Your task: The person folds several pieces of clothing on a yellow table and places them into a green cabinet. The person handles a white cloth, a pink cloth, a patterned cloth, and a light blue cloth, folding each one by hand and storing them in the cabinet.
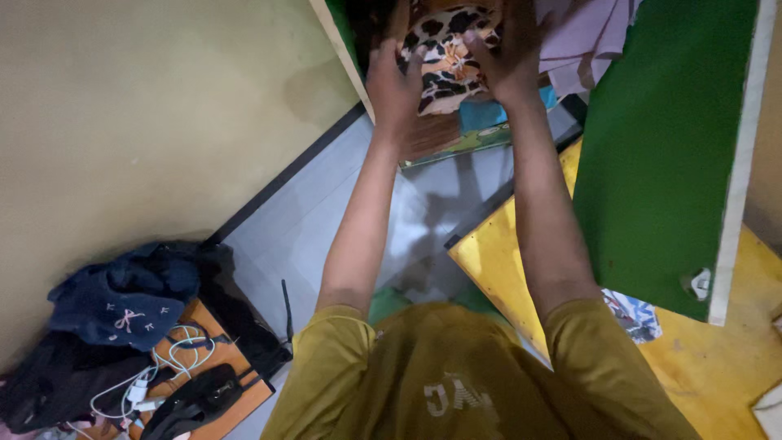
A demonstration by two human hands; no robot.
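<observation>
Both my arms reach up and forward into an open cupboard. My left hand (393, 85) and my right hand (507, 57) grip a folded cloth with a brown, black and cream animal print (446, 61) from either side, at the cupboard's shelf. Folded teal and green cloths (481, 118) lie just under it. Pale pink cloth (582, 41) sits to the right inside the cupboard. My yellow-olive shirt fills the bottom of the view.
The green cupboard door (660, 155) stands open on the right over a yellow surface (733, 358). A beige wall (147, 122) is on the left. Dark clothes (122, 297), a white cable (175, 350) and a black bag lie on an orange board at bottom left. Grey floor tiles (301, 236) lie between.
</observation>
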